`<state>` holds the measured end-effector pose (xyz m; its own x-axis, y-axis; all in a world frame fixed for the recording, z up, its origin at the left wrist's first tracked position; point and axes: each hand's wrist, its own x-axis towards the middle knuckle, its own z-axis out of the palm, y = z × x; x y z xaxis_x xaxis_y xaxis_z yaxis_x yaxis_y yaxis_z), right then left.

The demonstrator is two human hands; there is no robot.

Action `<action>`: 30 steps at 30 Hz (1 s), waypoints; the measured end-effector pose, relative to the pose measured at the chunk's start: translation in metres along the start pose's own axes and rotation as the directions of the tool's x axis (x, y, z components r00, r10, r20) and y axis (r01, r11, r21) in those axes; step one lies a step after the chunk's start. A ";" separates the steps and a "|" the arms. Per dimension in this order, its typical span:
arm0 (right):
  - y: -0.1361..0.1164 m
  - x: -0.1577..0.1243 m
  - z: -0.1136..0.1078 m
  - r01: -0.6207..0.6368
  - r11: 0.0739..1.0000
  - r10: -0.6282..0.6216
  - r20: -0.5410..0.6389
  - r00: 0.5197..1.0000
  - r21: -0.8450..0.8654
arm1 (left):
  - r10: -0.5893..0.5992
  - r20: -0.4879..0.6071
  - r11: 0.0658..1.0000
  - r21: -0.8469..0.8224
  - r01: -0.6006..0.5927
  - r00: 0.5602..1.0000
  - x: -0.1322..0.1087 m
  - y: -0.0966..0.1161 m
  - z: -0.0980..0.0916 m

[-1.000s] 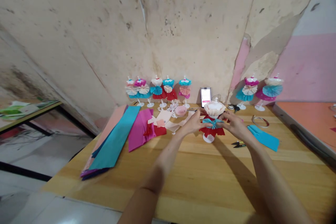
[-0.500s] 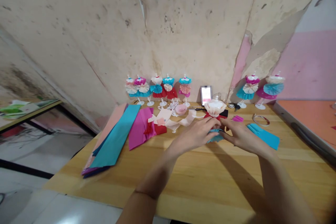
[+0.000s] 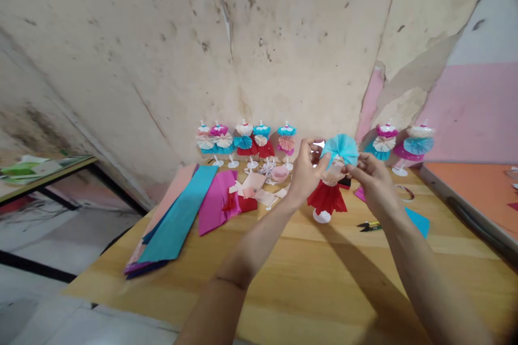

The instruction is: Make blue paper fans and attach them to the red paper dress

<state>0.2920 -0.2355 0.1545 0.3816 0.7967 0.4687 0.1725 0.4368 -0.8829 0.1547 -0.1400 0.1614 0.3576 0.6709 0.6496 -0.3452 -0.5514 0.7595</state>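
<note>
A light-blue pleated paper fan (image 3: 341, 149) is held up between both my hands, in front of the top of a small dress form. My left hand (image 3: 309, 170) pinches its left edge, and my right hand (image 3: 371, 171) pinches the right edge. Below the fan, the form's red paper skirt (image 3: 327, 199) flares out above its round white base (image 3: 322, 216), which stands on the wooden table (image 3: 307, 280). The fan hides most of the form's upper part.
Several dressed forms (image 3: 244, 143) line the wall. Crepe paper sheets (image 3: 182, 215) and a magenta piece (image 3: 217, 199) lie left, near scraps and a pink bowl (image 3: 279, 173). Yellow-and-black snips (image 3: 369, 226) and blue paper (image 3: 418, 222) lie right.
Both hands have risen from the form's lower part, bringing the blue fan up, opened out, before its top. The red skirt and white base now show, and the snips have come into view.
</note>
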 end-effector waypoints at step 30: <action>0.030 0.011 0.003 0.110 0.675 -0.271 -0.107 0.957 -0.730 | -0.144 0.076 0.990 0.017 0.143 0.987 -0.001 -0.053 0.002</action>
<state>0.2988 -0.2124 0.1337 0.4150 0.5989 0.6849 0.8210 0.0778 -0.5656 0.1739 -0.1127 0.1203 0.4681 0.7038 0.5343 -0.2761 -0.4579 0.8450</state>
